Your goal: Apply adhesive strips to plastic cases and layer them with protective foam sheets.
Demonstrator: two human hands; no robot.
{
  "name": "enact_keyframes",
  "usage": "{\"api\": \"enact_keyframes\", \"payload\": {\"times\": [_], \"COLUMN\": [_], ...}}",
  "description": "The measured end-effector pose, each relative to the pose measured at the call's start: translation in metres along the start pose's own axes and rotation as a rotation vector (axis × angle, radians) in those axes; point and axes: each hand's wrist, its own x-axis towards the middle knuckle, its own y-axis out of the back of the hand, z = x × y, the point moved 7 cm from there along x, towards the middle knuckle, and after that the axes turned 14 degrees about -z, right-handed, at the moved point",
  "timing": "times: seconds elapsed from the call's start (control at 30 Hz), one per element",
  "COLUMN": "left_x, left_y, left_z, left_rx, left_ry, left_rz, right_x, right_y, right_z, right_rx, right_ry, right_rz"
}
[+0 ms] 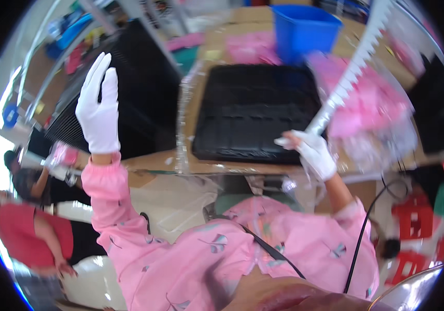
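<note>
Your left hand, in white glove, is raised with the fingers stretched and grasps nothing; it is in front of the black ribbed panel at the left. Your right hand, also gloved, appears to hold the lower end of a long pale toothed strip. This hand is blurred, so I cannot tell how each finger lies. The strip rises from it, slanting toward the upper right, and passes in front of the pink packages. Just beside your right hand, on its left, the black tray lies flat on the desk. Behind the tray, toward the right, stands a blue bin.
</note>
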Motion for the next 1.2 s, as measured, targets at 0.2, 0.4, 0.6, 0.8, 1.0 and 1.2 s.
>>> {"api": "enact_keyframes", "payload": {"times": [0.2, 0.4, 0.6, 0.8, 1.0, 1.2], "left_x": [-0.021, -0.025, 0.002, 0.002, 0.012, -0.010], "left_y": [-0.113, -0.181, -0.149, -0.158, -0.189, -0.215], "left_z": [0.104, 0.166, 0.192, 0.188, 0.154, 0.153], "left_rx": [-0.510, -0.763, -0.604, -0.241, -1.157, -1.660], "left_ry": [-0.220, -0.169, -0.236, -0.289, 0.027, 0.190], "left_rz": [-0.275, -0.577, -0.322, -0.271, -0.788, -1.350], "right_x": [0.014, 0.019, 0.021, 0.033, 0.027, 0.017], "right_y": [-0.035, -0.058, -0.074, -0.089, -0.093, -0.114], "right_z": [0.012, 0.022, 0.043, 0.046, 0.043, 0.054], "right_rx": [0.363, 0.351, 0.356, 0.204, 0.189, 0.502], "right_ry": [-0.195, -0.345, -0.407, -0.456, -0.431, -0.303], "right_rz": [-0.138, -0.081, -0.144, -0.123, -0.110, -0.472]}}
